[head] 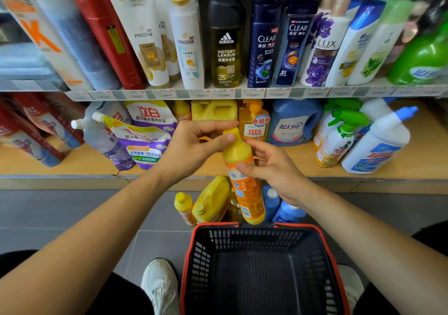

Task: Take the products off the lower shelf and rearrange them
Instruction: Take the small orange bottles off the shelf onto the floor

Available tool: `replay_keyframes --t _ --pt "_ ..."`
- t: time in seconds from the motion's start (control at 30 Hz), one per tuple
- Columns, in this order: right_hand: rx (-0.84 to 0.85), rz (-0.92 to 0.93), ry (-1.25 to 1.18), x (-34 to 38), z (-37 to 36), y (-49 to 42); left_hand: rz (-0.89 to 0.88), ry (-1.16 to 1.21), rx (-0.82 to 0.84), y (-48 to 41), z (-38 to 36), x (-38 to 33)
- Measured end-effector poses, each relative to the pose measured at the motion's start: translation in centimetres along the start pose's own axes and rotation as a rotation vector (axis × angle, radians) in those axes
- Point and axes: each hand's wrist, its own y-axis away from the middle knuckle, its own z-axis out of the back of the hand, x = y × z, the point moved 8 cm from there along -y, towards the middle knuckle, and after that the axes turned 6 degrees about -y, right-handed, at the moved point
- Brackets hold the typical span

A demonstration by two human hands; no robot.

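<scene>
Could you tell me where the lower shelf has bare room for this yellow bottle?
Bare wood shows on the lower shelf between the red packs and purple pouches, and in front of the blue jug. The back row around the yellow jug is crowded.

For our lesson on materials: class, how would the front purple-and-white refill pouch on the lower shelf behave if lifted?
The refill pouch would probably flop: it slumps, creased. It bulges, so likely heavy for its size. Its glossy film may slip; the capped spout looks firmer.
</scene>
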Motion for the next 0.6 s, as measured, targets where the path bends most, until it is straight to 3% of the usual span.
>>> replay_keyframes --t 0.6 --pt "-0.033 0.027 -0.011 0.2 1.1 0.0 0.046 0.052 0.014 0.0 -0.5 0.7"
